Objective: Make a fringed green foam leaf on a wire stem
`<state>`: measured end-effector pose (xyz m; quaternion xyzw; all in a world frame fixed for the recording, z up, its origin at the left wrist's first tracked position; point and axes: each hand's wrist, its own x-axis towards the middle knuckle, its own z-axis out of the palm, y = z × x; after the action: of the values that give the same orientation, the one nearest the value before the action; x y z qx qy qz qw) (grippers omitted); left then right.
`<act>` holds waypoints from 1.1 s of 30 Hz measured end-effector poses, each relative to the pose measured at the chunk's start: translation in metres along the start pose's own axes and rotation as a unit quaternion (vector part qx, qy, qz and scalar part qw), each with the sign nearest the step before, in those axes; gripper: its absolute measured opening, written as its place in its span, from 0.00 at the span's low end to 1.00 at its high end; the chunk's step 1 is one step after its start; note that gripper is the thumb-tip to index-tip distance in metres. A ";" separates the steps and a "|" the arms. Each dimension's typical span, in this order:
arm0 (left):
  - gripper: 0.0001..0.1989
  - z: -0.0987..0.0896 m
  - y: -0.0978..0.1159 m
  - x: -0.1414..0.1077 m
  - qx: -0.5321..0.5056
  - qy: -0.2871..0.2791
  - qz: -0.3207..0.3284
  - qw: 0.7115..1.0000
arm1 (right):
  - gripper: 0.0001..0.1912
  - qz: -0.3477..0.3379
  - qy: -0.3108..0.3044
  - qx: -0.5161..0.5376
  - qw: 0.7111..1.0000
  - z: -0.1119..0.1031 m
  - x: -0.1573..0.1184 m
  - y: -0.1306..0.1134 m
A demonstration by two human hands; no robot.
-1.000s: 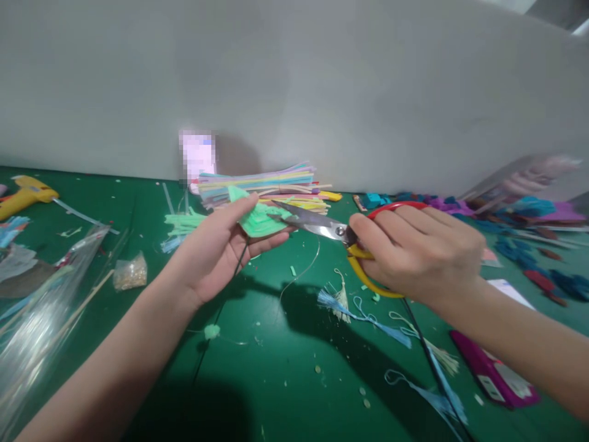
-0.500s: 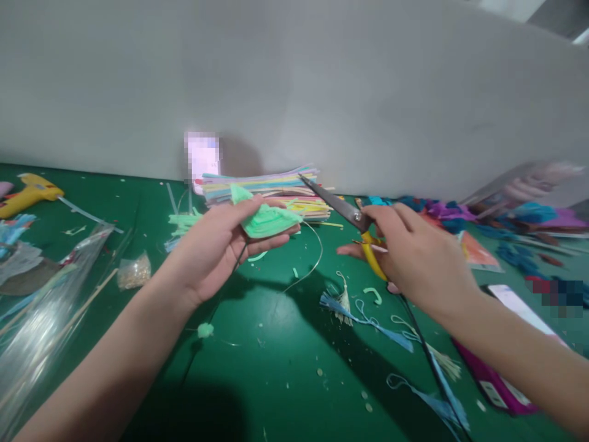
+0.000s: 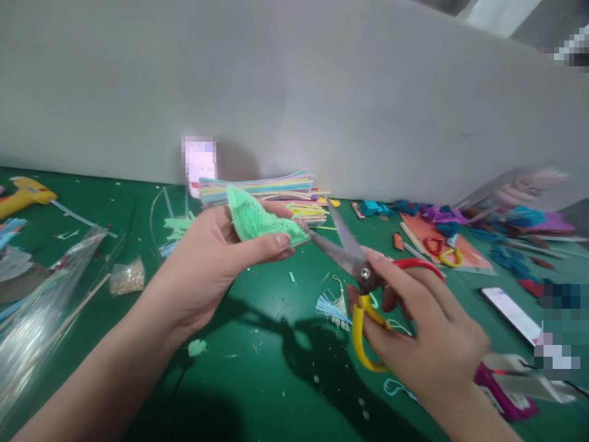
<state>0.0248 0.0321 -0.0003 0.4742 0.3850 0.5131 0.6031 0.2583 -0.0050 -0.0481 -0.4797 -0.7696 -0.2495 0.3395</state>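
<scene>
My left hand (image 3: 216,258) is closed on a mint-green, leaf-shaped craft piece (image 3: 260,221), thumb across its lower front edge. The piece is ridged, with pointed ends, and its kind is unclear. My right hand (image 3: 423,319) grips scissors (image 3: 365,274) with a yellow and a red handle loop. Their blades are spread apart, and the lower blade's tip is close to the piece's right point. I cannot tell whether they touch. Below the right hand's fingers lie small blue and cream tassels (image 3: 335,307).
Bundled coloured strips (image 3: 262,187) lie at the back by a phone (image 3: 200,166) leaning on the wall. On the left are a yellow glue gun (image 3: 30,195), clear plastic sleeves and a bead bag (image 3: 127,277). To the right lie an orange packet (image 3: 469,261) and another phone (image 3: 510,316).
My left hand has turned the green piece and brought its thumb in front. The scissors have opened and moved lower, their lower blade tip now near the piece's right point.
</scene>
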 end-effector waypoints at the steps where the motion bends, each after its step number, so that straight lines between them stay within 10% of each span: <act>1: 0.08 0.001 0.000 -0.001 0.006 -0.006 0.006 1.000 | 0.24 -0.012 0.005 -0.011 1.000 0.000 -0.004 -0.002; 33: 0.10 -0.004 -0.008 0.007 -0.089 -0.013 -0.026 0.996 | 0.21 -0.015 0.004 -0.054 0.998 0.006 -0.009 -0.011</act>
<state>0.0243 0.0400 -0.0085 0.4152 0.3418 0.5235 0.6609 0.2491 -0.0106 -0.0600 -0.4849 -0.7608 -0.2975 0.3123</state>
